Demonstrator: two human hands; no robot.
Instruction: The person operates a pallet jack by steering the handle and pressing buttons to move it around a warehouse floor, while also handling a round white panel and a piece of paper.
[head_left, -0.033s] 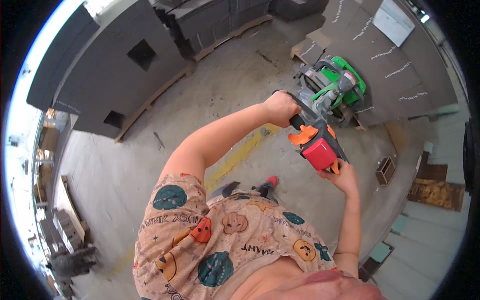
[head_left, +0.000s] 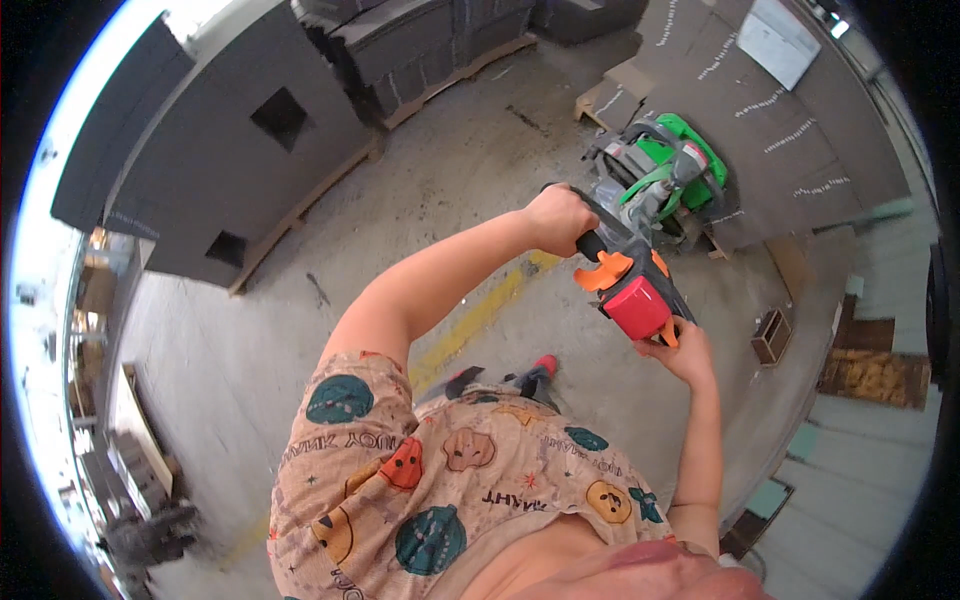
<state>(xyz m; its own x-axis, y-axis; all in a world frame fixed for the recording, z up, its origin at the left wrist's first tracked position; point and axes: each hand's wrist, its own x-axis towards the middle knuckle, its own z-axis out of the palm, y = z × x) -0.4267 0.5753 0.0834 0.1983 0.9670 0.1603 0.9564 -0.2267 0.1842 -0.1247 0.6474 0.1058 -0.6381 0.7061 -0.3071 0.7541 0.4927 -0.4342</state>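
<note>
I hold the black tiller handle (head_left: 664,276) of an electric pallet truck at both ends. My left hand (head_left: 562,218) is closed round the black grip on its left side. At the other end, my right hand (head_left: 682,352) curls its fingers round the grip, close to an orange lever; part of this grip is hidden. A large red button (head_left: 638,308) and an orange thumb lever (head_left: 604,271) sit on the tiller head between my hands. Beyond it stands the truck's green and grey body (head_left: 665,175), dusty and partly covered by the handle.
Tall dark wrapped stacks (head_left: 270,130) on pallets line the far left. A brown stack (head_left: 780,150) with a white sheet stands behind the truck. On the right lie a small wooden box (head_left: 771,337) and pale panels. A yellow line (head_left: 470,325) crosses the concrete floor.
The truck and the stacks around it sit very slightly farther left in the picture. Both hands keep their hold on the tiller handle.
</note>
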